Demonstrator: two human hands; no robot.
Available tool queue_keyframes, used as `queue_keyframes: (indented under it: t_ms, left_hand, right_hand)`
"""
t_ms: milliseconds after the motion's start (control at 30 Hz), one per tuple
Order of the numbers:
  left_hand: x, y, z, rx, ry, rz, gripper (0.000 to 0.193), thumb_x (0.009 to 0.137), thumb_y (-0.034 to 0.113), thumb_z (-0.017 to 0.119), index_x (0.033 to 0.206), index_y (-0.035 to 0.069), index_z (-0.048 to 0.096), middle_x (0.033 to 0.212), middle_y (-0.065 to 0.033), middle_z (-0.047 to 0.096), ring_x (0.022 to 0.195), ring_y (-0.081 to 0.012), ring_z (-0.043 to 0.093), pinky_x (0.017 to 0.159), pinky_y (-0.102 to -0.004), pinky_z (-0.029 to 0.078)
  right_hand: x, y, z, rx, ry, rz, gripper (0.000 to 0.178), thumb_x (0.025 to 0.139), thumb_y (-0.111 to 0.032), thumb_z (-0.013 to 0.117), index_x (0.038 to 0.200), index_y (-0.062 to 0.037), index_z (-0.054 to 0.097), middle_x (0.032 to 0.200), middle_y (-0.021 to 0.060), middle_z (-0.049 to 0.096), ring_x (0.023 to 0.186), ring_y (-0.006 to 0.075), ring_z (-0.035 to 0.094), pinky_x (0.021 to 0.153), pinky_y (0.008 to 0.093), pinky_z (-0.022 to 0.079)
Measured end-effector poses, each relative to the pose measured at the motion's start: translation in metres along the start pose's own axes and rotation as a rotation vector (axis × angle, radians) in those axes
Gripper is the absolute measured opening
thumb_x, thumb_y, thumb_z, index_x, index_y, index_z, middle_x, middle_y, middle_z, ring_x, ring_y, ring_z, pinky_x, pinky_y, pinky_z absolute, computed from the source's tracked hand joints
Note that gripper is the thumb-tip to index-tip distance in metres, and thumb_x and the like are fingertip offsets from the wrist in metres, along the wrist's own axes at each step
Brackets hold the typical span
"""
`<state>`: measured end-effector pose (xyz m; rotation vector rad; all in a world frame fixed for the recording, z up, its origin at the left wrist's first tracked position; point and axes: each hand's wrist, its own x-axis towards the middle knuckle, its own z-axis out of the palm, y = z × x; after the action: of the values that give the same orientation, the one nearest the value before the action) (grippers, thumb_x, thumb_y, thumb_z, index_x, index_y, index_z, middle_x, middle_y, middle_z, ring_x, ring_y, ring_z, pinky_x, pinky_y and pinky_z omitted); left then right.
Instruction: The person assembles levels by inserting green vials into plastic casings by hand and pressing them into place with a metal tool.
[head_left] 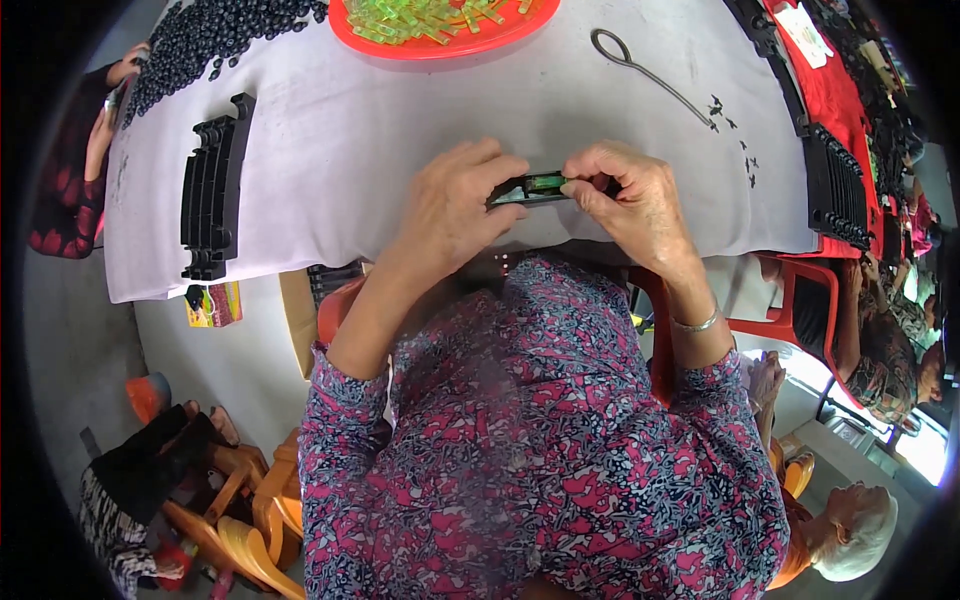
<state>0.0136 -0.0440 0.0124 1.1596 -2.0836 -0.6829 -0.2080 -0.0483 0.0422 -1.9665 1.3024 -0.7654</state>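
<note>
Just above the table's near edge, my left hand [458, 198] grips the left end of a small black plastic housing [510, 197], thumb below and fingers above. Inside the housing's slot shows a clear green vial [545, 183], like that of a spirit level. My right hand [630, 195] is closed in a pinch at the right end, its thumb and forefinger on the vial's end. Those fingertips hide how far the vial sits in the slot. Beyond my hands, a red tray [450, 50] holds many yellow-green clear pieces of similar look.
A pile of small black parts [190, 50] lies at the far left, near another person's hands [105, 120]. Black slotted plastic pieces [212, 190] stand left; more [835, 185] are right. A looped metal rod [650, 75] and black scraps [750, 165] lie right of centre.
</note>
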Motion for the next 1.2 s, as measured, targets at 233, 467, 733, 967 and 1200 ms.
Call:
queue_keyframes:
  t_ms: [233,467,733,967,1200]
  left_hand:
    - [0.002,-0.001,-0.005,-0.077,-0.029,-0.017,0.043,0.068,0.016,0.083,0.104,0.0,0.066,0.088,-0.0111,0.057,0.079,-0.0297,0.058,0.072,-0.0375,0.048]
    - [0.016,0.0,-0.01,-0.183,-0.125,-0.034,0.031,0.081,0.017,0.073,0.106,-0.001,0.066,0.087,-0.0126,0.058,0.078,-0.0312,0.058,0.072,-0.0381,0.047]
    - [0.039,-0.003,-0.008,-0.027,-0.352,0.083,0.021,0.088,0.016,0.065,0.104,0.002,0.067,0.087,-0.0136,0.056,0.079,-0.0345,0.057,0.07,-0.0414,0.046]
    - [0.035,-0.009,-0.004,-0.062,-0.294,0.123,0.022,0.086,0.015,0.067,0.104,0.002,0.066,0.084,-0.0132,0.054,0.077,-0.0332,0.056,0.068,-0.0408,0.046]
    - [0.032,-0.008,-0.002,-0.105,-0.238,0.09,0.021,0.084,0.006,0.067,0.103,0.0,0.067,0.083,-0.0143,0.054,0.074,-0.0328,0.056,0.067,-0.0396,0.046]
  right_hand:
    - [0.0,-0.003,0.01,-0.014,0.091,-0.03,0.008,0.08,-0.005,0.071,0.087,-0.0033,0.066,0.072,0.0092,0.061,0.067,0.0261,0.057,0.063,0.0381,0.045]
    - [-0.003,-0.005,0.02,-0.091,0.157,-0.046,0.006,0.08,-0.007,0.071,0.083,-0.0071,0.067,0.074,0.0058,0.066,0.071,0.0263,0.058,0.073,0.0397,0.044]
    - [-0.004,-0.009,0.025,-0.1,0.182,-0.033,0.006,0.08,-0.008,0.071,0.081,-0.0076,0.065,0.072,0.0055,0.065,0.07,0.0266,0.058,0.073,0.0395,0.043]
    - [-0.003,-0.007,0.025,-0.151,0.183,-0.036,0.006,0.08,-0.008,0.07,0.083,-0.0077,0.065,0.069,0.0075,0.064,0.07,0.0295,0.058,0.071,0.0429,0.044]
    - [-0.008,-0.005,0.012,-0.06,0.288,0.056,0.009,0.08,-0.005,0.071,0.088,-0.0049,0.068,0.072,0.012,0.064,0.072,0.029,0.06,0.066,0.0407,0.049]
